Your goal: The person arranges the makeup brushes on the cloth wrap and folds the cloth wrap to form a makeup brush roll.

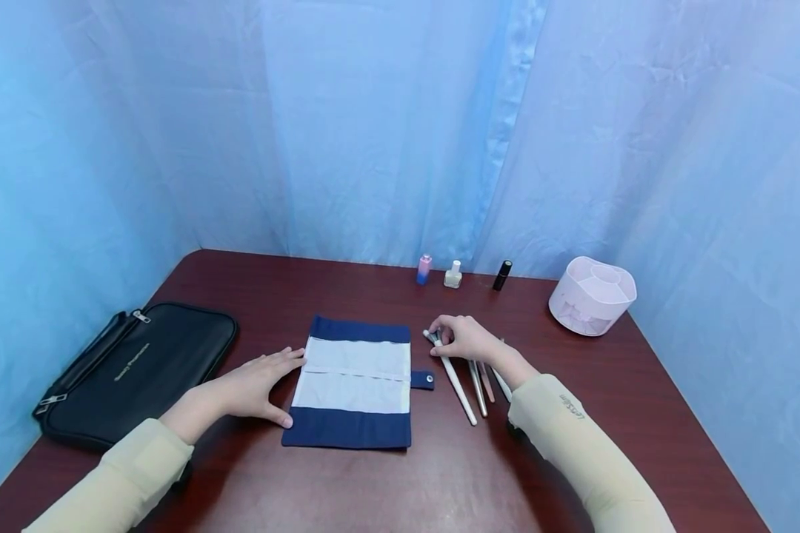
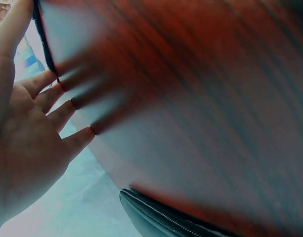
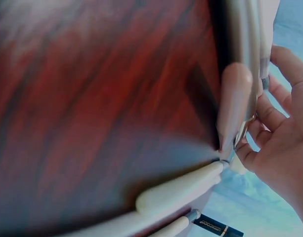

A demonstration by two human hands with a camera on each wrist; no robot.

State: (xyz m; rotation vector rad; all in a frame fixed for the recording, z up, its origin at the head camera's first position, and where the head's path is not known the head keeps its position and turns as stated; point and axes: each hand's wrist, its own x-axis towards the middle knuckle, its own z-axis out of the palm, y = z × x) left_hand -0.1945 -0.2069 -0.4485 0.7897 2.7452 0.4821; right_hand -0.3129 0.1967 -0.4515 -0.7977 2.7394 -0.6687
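Note:
An unrolled navy brush roll (image 1: 347, 429) with pale pockets lies flat on the table. My left hand (image 1: 260, 381) rests at its left edge with the fingers spread and the thumb on the lower corner. To the right of the roll, my right hand (image 1: 467, 339) pinches a white-handled makeup brush (image 1: 460, 392) near its head, between thumb and fingers. The handle still slants down along the table. Several more makeup brushes (image 1: 478, 389) lie beside it, partly under the right hand and wrist. In the right wrist view, a pinkish brush handle (image 3: 235, 101) is close to the camera.
A black zippered case (image 1: 147, 366) lies at the left. Along the back stand a pink-and-blue tube (image 1: 424, 269), a nail polish bottle (image 1: 452, 275) and a black tube (image 1: 502, 275). A pale pink organizer (image 1: 590, 300) sits at the back right, near the curtain (image 1: 387, 133).

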